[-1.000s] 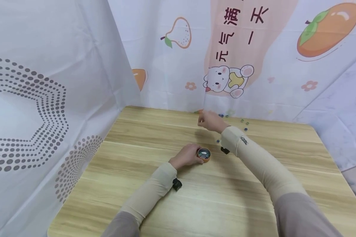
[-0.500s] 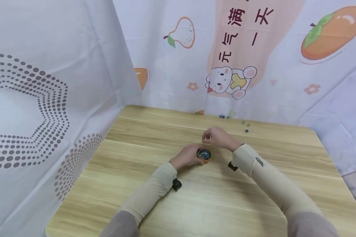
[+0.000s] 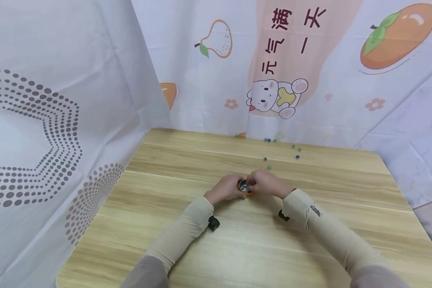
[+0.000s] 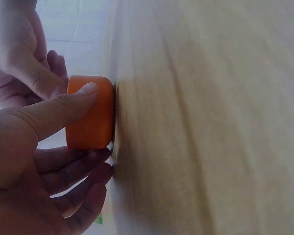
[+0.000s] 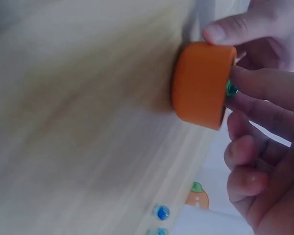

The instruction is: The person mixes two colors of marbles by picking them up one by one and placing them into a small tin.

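Note:
A small orange bowl (image 3: 250,195) stands upright on the wooden table, with green glass visible inside it in the head view. My left hand (image 3: 227,188) grips it from the left, thumb (image 4: 78,103) along its outer wall and fingers on the opposite side. At the bowl's mouth is my right hand (image 3: 267,183), its thumb and forefinger pinching a green glass marble (image 5: 232,88) right at the rim. The other right fingers are curled loosely. Close beyond that hand, a green marble (image 3: 269,167) and a blue marble (image 3: 265,159) lie on the wood.
More blue and green marbles lie towards the back, among them a blue one (image 3: 297,157) and a green one (image 3: 299,149). A printed white curtain (image 3: 209,116) hangs along the table's (image 3: 187,148) back edge. Another patterned cloth (image 3: 104,112) hangs on the left.
My right hand has come back from near the table's far edge to the bowl's mouth, its fingertips now at the rim. The left hand keeps its grip on the bowl in the same place.

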The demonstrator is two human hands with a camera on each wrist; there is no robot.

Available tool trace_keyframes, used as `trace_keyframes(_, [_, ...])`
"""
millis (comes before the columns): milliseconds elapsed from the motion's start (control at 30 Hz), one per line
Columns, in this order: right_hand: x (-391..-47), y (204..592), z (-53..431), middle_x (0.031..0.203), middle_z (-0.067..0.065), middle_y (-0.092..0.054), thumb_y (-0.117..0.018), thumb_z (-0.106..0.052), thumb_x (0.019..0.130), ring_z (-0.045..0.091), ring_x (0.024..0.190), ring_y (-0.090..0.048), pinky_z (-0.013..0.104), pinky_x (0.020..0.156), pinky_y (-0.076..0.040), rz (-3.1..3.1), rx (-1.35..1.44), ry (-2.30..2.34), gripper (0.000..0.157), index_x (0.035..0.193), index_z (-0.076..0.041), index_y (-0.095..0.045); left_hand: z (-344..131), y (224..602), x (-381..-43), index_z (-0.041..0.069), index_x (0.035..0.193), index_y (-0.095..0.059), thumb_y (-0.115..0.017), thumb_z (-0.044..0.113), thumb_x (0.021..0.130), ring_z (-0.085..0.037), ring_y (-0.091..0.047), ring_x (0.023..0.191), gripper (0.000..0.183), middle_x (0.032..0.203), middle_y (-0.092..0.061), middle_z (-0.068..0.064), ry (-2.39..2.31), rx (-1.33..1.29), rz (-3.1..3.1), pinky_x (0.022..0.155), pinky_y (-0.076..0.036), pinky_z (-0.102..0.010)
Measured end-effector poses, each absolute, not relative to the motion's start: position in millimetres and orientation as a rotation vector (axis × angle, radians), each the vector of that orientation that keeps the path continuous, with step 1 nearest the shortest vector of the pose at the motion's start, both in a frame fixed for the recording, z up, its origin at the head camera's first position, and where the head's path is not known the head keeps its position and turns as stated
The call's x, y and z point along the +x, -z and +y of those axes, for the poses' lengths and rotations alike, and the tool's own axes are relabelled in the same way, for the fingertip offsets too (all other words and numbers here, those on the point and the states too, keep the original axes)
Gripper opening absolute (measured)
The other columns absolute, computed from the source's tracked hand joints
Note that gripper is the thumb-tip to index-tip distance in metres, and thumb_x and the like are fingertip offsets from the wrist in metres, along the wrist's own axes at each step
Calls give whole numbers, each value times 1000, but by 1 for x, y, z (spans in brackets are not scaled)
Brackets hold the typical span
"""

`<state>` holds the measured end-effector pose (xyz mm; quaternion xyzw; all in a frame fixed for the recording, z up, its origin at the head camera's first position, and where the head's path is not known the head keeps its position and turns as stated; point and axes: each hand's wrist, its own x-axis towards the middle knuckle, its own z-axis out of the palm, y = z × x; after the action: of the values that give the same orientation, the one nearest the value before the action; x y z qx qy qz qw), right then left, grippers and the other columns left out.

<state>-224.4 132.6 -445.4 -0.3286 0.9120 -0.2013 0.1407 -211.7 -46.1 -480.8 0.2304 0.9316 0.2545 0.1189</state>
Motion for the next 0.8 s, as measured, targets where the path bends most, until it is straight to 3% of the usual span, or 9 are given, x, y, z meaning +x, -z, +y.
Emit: trace_keyframes(800, [-216,454,134,79,-1,-69,-68,-10,88,7,66,-54,23,64,-47,2651,-910,634,7,85,-8,-74,-46,481,-211,10,118,-65,-83,30,78,-14,-60,97,48,110,-68,-1,-732,657,2729,87,-48,-29])
